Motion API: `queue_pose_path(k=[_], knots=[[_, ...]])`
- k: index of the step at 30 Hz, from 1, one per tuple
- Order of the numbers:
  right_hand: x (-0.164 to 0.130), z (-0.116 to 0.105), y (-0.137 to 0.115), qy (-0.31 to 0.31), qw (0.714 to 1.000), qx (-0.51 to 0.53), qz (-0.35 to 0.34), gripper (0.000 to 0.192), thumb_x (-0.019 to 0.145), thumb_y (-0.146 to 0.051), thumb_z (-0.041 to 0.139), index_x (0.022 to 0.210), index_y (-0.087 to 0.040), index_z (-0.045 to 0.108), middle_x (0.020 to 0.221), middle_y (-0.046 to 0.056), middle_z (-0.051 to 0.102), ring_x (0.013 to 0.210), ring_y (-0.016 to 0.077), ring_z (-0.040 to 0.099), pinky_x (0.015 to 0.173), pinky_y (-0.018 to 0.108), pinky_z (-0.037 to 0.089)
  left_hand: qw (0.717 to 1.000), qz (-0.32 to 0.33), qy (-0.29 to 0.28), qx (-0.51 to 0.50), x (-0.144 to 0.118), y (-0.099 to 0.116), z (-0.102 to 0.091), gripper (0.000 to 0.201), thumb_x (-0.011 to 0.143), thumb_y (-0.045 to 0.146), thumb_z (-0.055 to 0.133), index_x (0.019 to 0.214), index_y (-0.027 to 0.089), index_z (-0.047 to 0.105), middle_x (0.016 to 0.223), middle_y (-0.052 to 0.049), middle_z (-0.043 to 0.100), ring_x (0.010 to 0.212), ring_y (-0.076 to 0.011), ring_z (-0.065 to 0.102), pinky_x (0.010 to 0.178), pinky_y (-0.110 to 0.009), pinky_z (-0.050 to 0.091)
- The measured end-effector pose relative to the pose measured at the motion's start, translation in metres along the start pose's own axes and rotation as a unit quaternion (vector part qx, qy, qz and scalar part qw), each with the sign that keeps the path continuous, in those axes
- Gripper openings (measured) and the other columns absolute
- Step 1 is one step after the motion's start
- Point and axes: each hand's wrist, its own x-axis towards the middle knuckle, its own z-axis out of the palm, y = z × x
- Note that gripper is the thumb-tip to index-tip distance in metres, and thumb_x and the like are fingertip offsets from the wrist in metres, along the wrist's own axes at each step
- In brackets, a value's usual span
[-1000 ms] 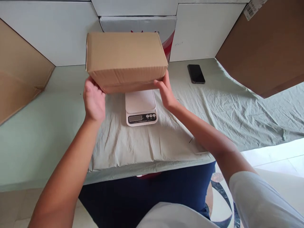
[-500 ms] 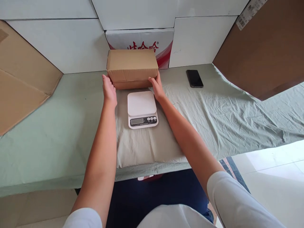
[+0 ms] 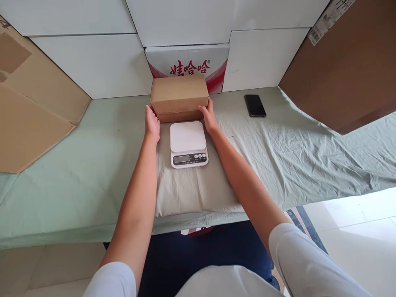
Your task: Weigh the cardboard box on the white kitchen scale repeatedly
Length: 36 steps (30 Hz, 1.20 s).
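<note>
- Nearest to us, one white kitchen scale (image 3: 188, 144) lies flat on the folded part of the green cloth (image 3: 297, 148) that covers the desk (image 3: 62, 181), toward the middle of the front edge. Its display and buttons face us and its bare weighing plate lies on the far side.
- Just behind the scale, our left hand (image 3: 152, 123) and right hand (image 3: 209, 117) stretch forward, one at each end of the cardboard box (image 3: 179, 95).
- Both hands are open with flat palms, pressed against the box's lower front corners. The left touches its left end and the right its right end, so the box is held between them rather than wrapped by the fingers.
- The box is one plain brown corrugated carton, closed, with no label that we can see. Its long axis runs left to right, parallel to the desk's back edge, and a long side faces us.
- It sits at the middle of the back edge, just beyond the scale; whether it rests fully on the cloth we cannot tell.
- To the right, near the back edge and well apart from the box, one black phone (image 3: 255, 105) lies flat, its screen dark.
- Behind the box stands one white carton with red print (image 3: 188, 62).
</note>
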Motion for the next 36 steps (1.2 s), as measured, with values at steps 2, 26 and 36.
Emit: queue_pose_path(k=[2,26,36], knots=[[0.001,0.000,0.000,0.004,1.000,0.000,0.010,0.104,0.076,-0.084,0.059,0.160,-0.027,0.035,0.182,0.013,0.046,0.173,0.0285,0.042,0.152,0.052,0.029,1.000,0.009,-0.003,0.002,0.003,-0.005,0.001,0.102,0.079,0.110,0.049,0.135,0.028,0.077,0.175,-0.019,0.059,0.177,-0.0278,0.041,0.143,-0.051,0.037],[0.035,-0.071,0.008,0.160,0.980,0.088,0.075,0.113,0.079,-0.080,0.055,0.175,-0.035,0.016,0.197,0.004,0.019,0.188,0.0246,0.015,0.153,0.055,0.010,0.997,-0.032,0.063,0.024,0.012,0.003,-0.053,0.105,0.109,0.086,-0.003,0.179,0.021,0.039,0.199,-0.004,0.017,0.186,-0.0311,-0.006,0.153,-0.056,0.003],[0.019,-0.046,0.014,0.039,0.991,0.092,0.090,0.126,0.068,-0.095,0.062,0.171,-0.028,0.037,0.197,0.006,0.026,0.188,0.0306,0.017,0.155,0.056,0.007,0.999,-0.039,0.025,-0.011,-0.001,-0.002,-0.018,0.091,0.100,0.097,0.038,0.163,0.036,0.064,0.191,-0.001,0.040,0.184,-0.0258,0.023,0.152,-0.051,0.019]])
